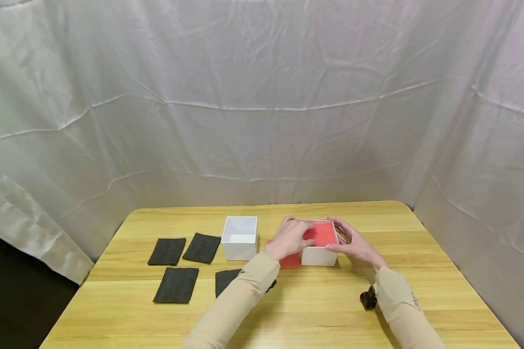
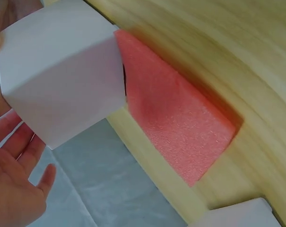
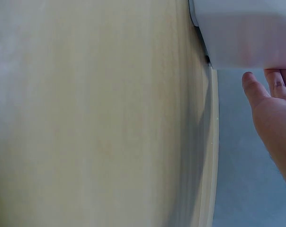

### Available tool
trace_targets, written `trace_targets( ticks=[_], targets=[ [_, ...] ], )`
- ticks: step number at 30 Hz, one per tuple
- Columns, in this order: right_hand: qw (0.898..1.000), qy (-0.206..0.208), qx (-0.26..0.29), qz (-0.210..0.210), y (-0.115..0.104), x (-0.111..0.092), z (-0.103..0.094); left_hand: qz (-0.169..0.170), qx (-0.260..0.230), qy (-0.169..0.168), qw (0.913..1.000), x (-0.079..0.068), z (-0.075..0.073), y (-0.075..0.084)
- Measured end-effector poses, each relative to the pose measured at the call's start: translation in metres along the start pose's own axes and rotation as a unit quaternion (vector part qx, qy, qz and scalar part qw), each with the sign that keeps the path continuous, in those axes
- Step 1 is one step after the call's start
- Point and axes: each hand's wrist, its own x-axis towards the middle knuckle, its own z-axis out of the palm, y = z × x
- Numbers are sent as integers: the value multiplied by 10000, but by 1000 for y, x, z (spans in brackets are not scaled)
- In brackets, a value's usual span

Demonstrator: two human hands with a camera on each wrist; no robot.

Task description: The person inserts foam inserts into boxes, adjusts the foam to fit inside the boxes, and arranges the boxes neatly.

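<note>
Two white boxes stand on the table. My right hand (image 1: 353,245) grips the right-hand white box (image 1: 319,257) at its right side, thumb at the near rim and fingers round the far side. Inside that box, near the top, lies a red foam sheet (image 1: 324,235). From the left my left hand (image 1: 288,237) reaches over the rim, thumb and fingers spread apart on the red sheet; its fingertips are partly hidden. In the left wrist view the fingers of the left hand (image 2: 15,175) show at the box's rim. Another red foam sheet (image 2: 176,113) lies flat beside the box.
Left of the hands stands the other white box (image 1: 240,250), its white inside showing. Several black square pads lie on the left half of the table, one of them a black pad (image 1: 227,280) partly under the left forearm. Grey-white curtains (image 1: 262,140) hang behind the table.
</note>
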Motion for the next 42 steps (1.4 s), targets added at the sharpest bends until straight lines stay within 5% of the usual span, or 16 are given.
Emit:
trace_targets(
  ticks=[24, 35, 42],
  targets=[
    [10000, -13, -54, -40, 3, 1, -1, -209, -439, 14, 9988, 7, 7, 0],
    [9999, -20, -120, -19, 2, 0, -1, 320, -910, -135, 9952, 12, 11, -1],
    [9997, -36, -238, -21, 2, 0, -2, 356, -952, -266, 9945, 17, 10, 1]
  ],
)
